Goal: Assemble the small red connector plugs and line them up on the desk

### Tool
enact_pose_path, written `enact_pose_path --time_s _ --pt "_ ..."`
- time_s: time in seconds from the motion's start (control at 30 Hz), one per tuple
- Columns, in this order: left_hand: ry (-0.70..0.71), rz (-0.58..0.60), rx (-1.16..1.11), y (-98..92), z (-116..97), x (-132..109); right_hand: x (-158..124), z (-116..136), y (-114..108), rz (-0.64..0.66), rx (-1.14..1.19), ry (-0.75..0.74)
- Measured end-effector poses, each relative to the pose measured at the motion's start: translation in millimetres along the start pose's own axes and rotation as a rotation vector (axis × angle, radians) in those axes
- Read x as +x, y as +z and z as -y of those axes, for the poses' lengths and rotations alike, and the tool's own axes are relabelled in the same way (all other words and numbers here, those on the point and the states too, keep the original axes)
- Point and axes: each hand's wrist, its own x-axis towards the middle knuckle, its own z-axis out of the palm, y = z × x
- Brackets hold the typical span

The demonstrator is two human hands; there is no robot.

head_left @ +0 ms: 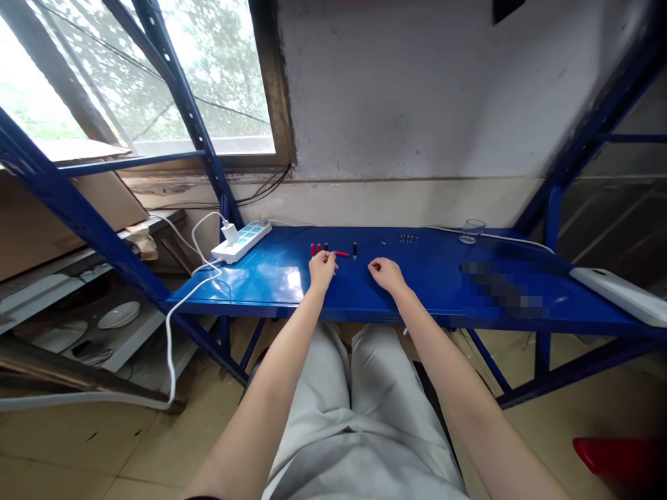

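My left hand [324, 269] is over the blue tabletop, thumb and fingers pinched on a small red cylinder [342, 254] that points to the right. Just behind that hand stand two short red cylinders [315, 248] and a black one [326, 246]. Another black cylinder [355, 248] with a pale lower end stands to the right of the held piece. My right hand [386, 273] rests low at the table's front, its fingers curled together. Whatever may be between those fingertips is hidden. Several tiny metal pieces [409, 238] are lined up farther back.
On the blue table [271, 281], a white power strip [242, 241] with a plugged-in cable is at left. A clear glass [472, 231] stands at the back right, near a blurred dark object [503, 286]. A white flat object [620, 295] lies at the right end. Blue posts frame both sides.
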Motion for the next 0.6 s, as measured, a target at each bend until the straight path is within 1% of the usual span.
enact_pose_path --time_s 0.2,0.37,0.5,0.6 --pt "0.011 0.01 0.034 0.1 -4 -2 17 6 5 0.047 -0.075 -0.034" --pt "0.001 0.022 0.027 1.4 -6 -4 32 16 12 0.055 -0.12 0.023" --pt "-0.001 0.029 0.022 2.8 -4 -4 42 21 19 0.047 -0.13 0.076" --pt "0.006 0.034 0.032 3.3 -2 -4 48 22 25 0.029 -0.14 0.087"
